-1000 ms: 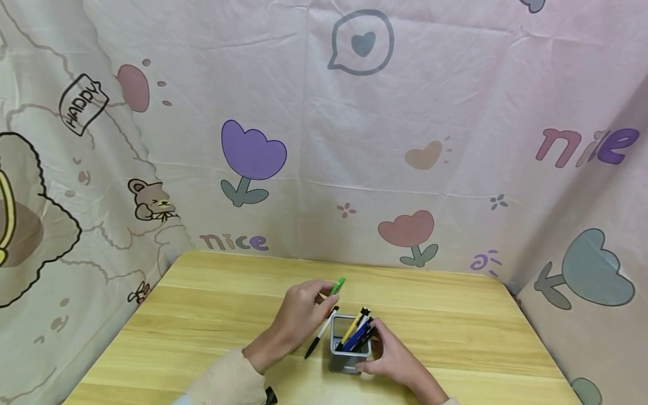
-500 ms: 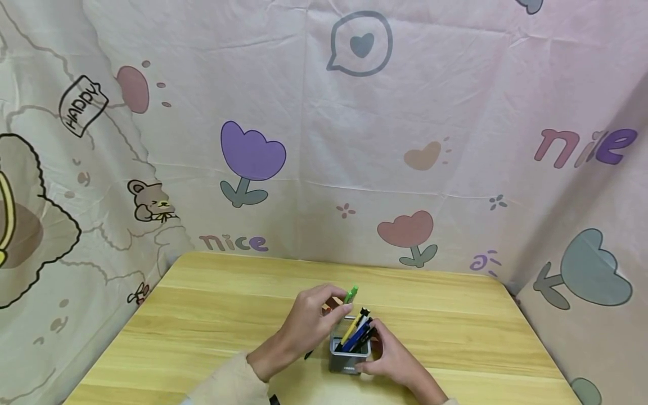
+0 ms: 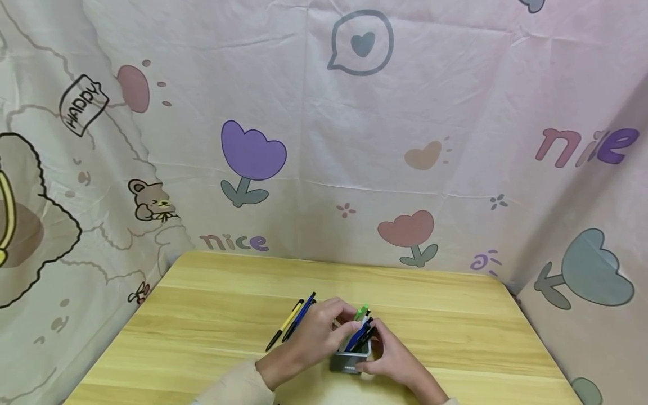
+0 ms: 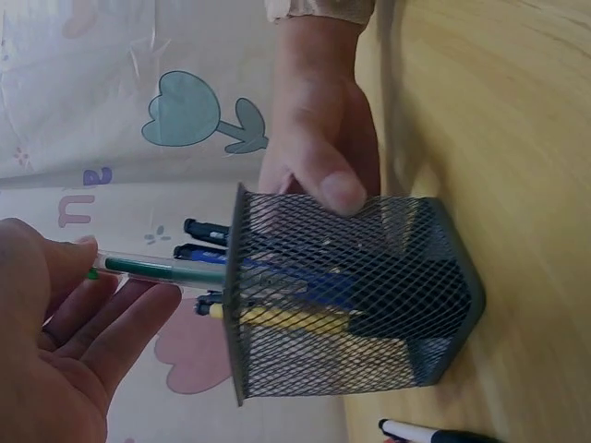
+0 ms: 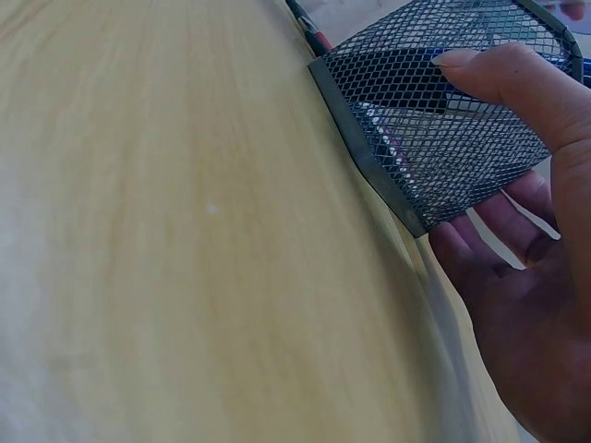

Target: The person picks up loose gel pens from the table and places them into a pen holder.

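Observation:
My left hand (image 3: 324,332) pinches a clear-barrelled green pen (image 4: 157,268) near its upper end. The pen's lower part is inside the black mesh pen holder (image 3: 346,364), visible through the wire wall in the left wrist view. Yellow (image 4: 286,317), blue and black pens lean inside the same holder. My right hand (image 3: 397,360) grips the holder's right side, its thumb (image 5: 503,74) on one mesh wall and fingers against another. The holder stands upright on the table. In the head view my left hand hides part of the holder's rim.
A yellow pen (image 3: 284,325) and blue pens (image 3: 301,316) lie on the wooden table (image 3: 202,315) left of my left hand. A white pen with a black grip (image 4: 425,432) lies close to the holder. A printed cloth (image 3: 304,140) hangs behind the table.
My left hand has moved right and toward the holder, lowering the green pen into it. Pens on the table to the left have come into sight. My right hand stays on the holder.

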Demonstrator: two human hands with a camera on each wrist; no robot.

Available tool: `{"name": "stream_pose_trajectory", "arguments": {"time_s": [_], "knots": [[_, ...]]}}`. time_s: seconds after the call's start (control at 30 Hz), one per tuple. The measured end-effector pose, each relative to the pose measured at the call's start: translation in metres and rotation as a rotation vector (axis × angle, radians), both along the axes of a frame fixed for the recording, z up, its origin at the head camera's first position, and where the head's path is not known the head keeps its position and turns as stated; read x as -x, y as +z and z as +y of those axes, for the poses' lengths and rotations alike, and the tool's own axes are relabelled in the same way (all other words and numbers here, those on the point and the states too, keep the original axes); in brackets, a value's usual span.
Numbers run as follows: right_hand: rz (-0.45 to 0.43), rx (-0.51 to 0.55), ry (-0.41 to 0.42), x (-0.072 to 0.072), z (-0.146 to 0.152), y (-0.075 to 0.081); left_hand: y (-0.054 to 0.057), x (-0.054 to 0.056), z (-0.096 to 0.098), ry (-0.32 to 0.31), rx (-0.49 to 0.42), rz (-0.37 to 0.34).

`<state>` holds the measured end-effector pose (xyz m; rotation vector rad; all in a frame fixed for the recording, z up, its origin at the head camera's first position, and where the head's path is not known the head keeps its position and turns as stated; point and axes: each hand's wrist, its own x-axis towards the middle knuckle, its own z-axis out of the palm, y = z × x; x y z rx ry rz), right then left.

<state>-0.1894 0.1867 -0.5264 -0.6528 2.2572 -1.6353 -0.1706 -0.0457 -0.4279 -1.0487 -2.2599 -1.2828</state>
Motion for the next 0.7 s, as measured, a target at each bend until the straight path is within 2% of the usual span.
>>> {"name": "stream_pose_trajectory", "arguments": {"time_s": [0.2, 0.4, 0.57, 0.7], "knots": [[0.008, 0.012, 0.004, 0.000, 0.000, -0.001, -0.010, 0.000, 0.004, -0.007, 0.048, 0.060], [0.002, 0.013, 0.010, -0.001, 0.000, -0.001, -0.019, 0.000, 0.007, -0.001, 0.105, 0.084], [-0.011, -0.003, 0.000, 0.000, 0.000, 0.000, -0.023, 0.000, 0.006, 0.011, 0.168, 0.060], [-0.011, -0.018, -0.012, 0.000, 0.000, 0.001, -0.024, 0.001, 0.006, 0.047, 0.243, 0.032]]}}
